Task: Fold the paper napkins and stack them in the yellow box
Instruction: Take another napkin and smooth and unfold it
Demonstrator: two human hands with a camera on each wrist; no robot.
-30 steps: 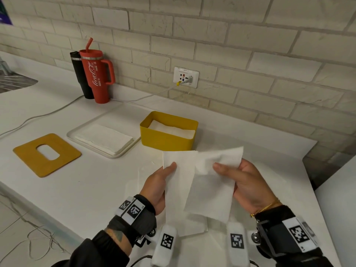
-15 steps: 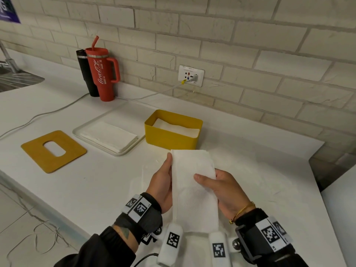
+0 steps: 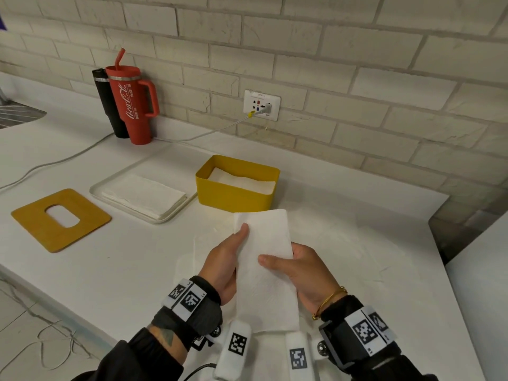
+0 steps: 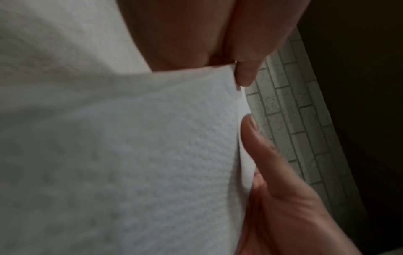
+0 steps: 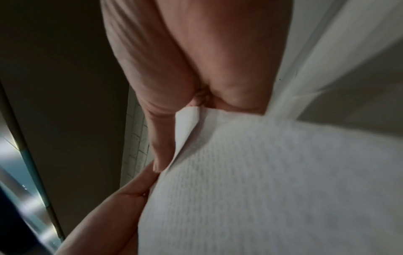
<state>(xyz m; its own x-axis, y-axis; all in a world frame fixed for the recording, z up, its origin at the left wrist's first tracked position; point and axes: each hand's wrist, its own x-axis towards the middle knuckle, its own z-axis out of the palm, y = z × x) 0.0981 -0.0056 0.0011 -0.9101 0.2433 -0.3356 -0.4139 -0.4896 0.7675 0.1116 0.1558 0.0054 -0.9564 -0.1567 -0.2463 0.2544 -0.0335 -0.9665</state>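
I hold a folded paper napkin [image 3: 265, 268] above the bench [image 3: 123, 270], my left hand [image 3: 224, 264] pinching its left edge and my right hand [image 3: 301, 273] pinching its right edge with the thumb on top. Farther away stands the yellow box [image 3: 233, 195] with napkins inside, and left of it a white tray [image 3: 176, 214] with a napkin stack [image 3: 143, 195].

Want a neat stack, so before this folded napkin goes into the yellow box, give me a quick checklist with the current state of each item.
1. Napkin folded into a strip: ok.
2. Left hand grips its left edge: ok.
3. Right hand grips its right edge: ok.
4. Layers aligned at the far end: ok in the head view.
5. Yellow box open on top, napkins inside below the rim: ok.
6. Strip short enough for the box: cannot tell.
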